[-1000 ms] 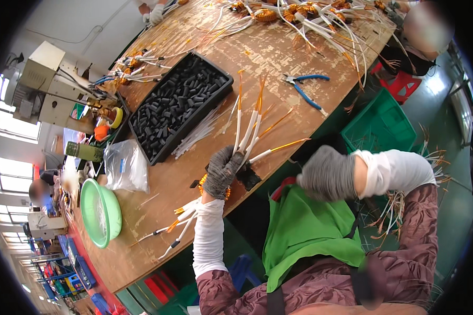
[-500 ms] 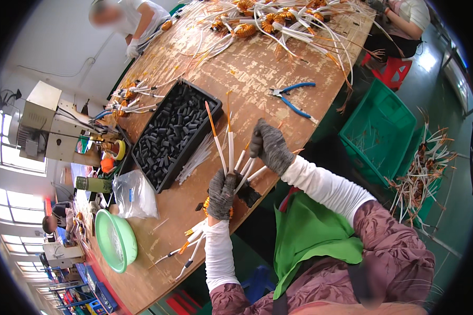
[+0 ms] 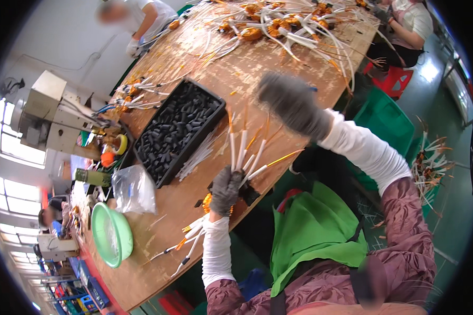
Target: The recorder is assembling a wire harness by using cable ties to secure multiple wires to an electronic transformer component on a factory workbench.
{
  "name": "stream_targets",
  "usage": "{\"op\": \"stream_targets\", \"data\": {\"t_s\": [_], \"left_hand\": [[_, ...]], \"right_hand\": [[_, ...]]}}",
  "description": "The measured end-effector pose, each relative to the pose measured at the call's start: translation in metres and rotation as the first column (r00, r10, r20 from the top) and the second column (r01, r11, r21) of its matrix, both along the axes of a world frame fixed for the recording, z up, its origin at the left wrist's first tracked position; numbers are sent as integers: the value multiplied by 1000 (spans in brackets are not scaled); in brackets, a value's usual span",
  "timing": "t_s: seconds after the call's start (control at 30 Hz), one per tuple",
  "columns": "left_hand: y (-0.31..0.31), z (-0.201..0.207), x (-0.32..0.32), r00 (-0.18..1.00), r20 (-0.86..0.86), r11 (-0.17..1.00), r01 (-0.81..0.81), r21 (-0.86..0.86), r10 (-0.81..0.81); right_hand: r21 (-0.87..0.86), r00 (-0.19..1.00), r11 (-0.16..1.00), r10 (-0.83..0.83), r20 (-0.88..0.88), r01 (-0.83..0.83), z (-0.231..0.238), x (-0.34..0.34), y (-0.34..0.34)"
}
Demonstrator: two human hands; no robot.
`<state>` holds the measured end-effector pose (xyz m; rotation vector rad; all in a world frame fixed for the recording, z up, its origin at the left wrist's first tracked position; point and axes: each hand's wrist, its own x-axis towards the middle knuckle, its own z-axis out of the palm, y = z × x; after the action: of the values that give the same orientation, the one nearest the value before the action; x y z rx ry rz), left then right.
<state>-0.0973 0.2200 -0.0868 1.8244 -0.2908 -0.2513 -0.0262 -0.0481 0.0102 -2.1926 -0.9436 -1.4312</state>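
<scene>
My left hand [image 3: 225, 190], in a dark grey glove, is closed around a copper-wound coil [image 3: 207, 203] near the table's front edge. White-sleeved wires [image 3: 242, 148] with bare copper-coloured ends fan out beyond the fingers, and more sleeved leads [image 3: 194, 230] trail toward me. Black material [image 3: 248, 194] lies beside the coil. To the right, my gloved right hand [image 3: 294, 105] is raised over the table and smeared by motion, so its fingers cannot be read. It covers the spot of the blue-handled cutting pliers, leaving a scrap of blue showing.
A black tray [image 3: 168, 180] of short black tubes stands left of the wires, beside thin clear tubes [image 3: 197, 157]. Nearer left are a plastic bag [image 3: 134, 191] and a green basin [image 3: 97, 231]. Coils [image 3: 252, 34] heap at the far end; green crates [image 3: 386, 113] stand right. Co-workers sit beyond.
My right hand has left the wires and swung up and right, over the pliers. The wires in my left hand are spread wider; that hand stays closed on the coil.
</scene>
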Motion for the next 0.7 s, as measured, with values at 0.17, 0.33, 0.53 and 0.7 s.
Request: {"op": "stream_targets", "data": {"t_s": [0.17, 0.33, 0.53, 0.7], "left_hand": [[-10, 5, 5, 970, 204, 985, 108, 132, -133], [-8, -13, 5, 851, 514, 920, -110, 377, -109], [-15, -5, -1, 903, 411, 883, -84, 461, -128], [-26, 2, 3, 923, 341, 872, -15, 489, -176]], "right_hand": [[-408, 857, 779, 306, -415, -476, -21, -5, 81], [-639, 860, 618, 126, -495, -458, -17, 28, 56], [-824, 966, 548, -259, -7, 141, 53, 107, -51], [-741, 987, 660, -158, 21, 121, 97, 142, 26]]}}
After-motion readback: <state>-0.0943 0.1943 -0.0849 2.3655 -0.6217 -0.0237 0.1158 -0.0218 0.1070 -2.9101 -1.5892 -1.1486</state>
